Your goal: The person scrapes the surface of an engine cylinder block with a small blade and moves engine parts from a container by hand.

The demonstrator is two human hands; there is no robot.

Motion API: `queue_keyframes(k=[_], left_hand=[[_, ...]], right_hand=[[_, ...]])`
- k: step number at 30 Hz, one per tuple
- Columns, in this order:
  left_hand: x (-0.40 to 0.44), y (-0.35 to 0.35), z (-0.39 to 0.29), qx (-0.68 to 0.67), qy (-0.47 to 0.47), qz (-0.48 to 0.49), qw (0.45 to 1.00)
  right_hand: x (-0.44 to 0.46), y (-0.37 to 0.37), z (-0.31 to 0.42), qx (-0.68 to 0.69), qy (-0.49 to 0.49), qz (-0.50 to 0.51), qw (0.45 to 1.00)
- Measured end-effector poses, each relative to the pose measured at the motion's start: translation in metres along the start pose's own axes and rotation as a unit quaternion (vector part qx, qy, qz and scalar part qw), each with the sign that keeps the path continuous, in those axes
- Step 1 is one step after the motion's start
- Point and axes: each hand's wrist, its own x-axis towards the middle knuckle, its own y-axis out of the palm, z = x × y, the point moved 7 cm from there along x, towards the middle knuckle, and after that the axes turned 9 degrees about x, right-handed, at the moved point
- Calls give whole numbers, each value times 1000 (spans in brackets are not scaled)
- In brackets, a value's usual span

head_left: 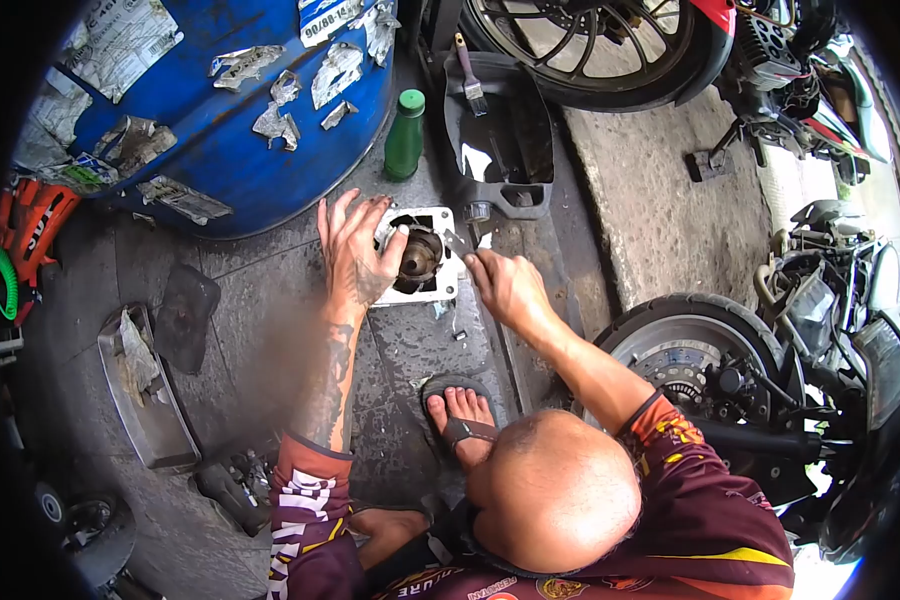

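Note:
A square, pale metal engine cylinder (pixel 432 292) with corner holes and a dark round bore stands on the dark floor. My left hand (pixel 355 250) grips its left side, the thumb over the rim and the other fingers spread along the outside. At the right edge, my right hand (pixel 510 288) is closed around a thin flat scraper (pixel 456 243), with its blade against the cylinder's top face. Most of the scraper's handle end is hidden by my fingers. Small scraps lie on the floor below the cylinder.
A blue drum (pixel 300 140) and a green bottle (pixel 404 135) stand beyond my hands. A brush (pixel 470 75) lies in a black cut-open container (pixel 505 140). Left is a metal tray (pixel 150 400); motorcycle wheels (pixel 690 345) are at right. A head partly covers the lower view.

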Motion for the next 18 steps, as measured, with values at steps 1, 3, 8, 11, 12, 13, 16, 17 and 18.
queue_keyframes(k=[1,3,8,11,12,13,16,17,18], left_hand=[[0,0,0,-4,0,4,1000],[-1,-1,-1,-9,-2,-3,1000],[1,0,-1,2,-2,2,1000],[0,2,-2,3,2,7,1000],[-1,3,-1,7,1,7,1000],[0,3,-1,11,0,5,1000],[0,2,-3,20,10,7,1000],[1,2,-4,23,14,4,1000],[1,5,-2,20,23,7,999]], right_hand=[[2,-1,-2,-4,10,6,1000],[16,-2,-7,-10,4,-17,1000],[-2,5,-2,9,16,5,1000],[19,2,-6,14,12,-19,1000],[16,4,-6,34,24,-30,999],[9,8,-2,32,56,-7,998],[-4,11,-1,40,74,19,996],[1,7,-4,33,51,14,998],[11,0,-8,42,47,-5,998]])
